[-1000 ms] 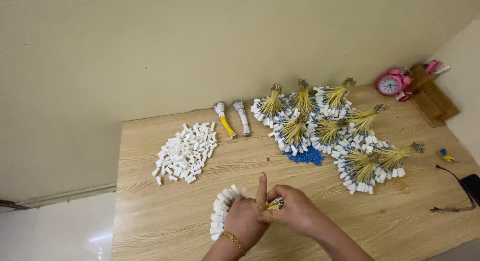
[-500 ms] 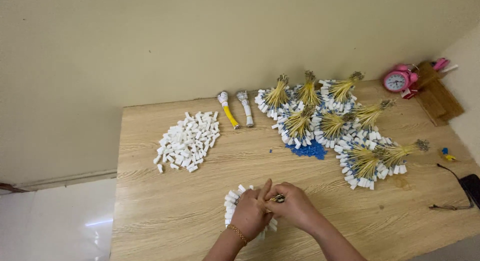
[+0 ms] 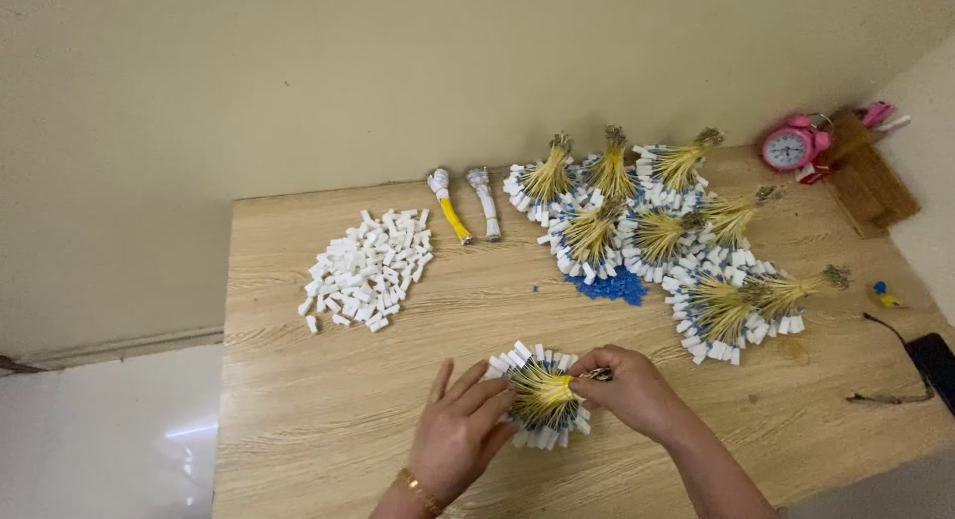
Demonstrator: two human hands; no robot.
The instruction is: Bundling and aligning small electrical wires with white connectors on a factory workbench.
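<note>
Yellow-wired bundle with white-and-blue ends, white loose caps, pink clock, pale wood-grain table.

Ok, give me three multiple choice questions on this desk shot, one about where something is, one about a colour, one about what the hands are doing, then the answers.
1. Where does the heap of loose white caps lie?
A. on the left part of the wooden table
B. beside the alarm clock
C. under the hands

2. What colour is the alarm clock?
A. green
B. pink
C. black

3. What are the two hands doing?
A. resting flat on bare wood
B. lifting the clock
C. handling one fanned bundle of yellow wires with white ends

Answers:
1 A, the heap sits left of the finished bundles.
2 B, its case at the far right corner is pink.
3 C, the left hand presses on the fan while the right hand pinches its tied end.
</note>
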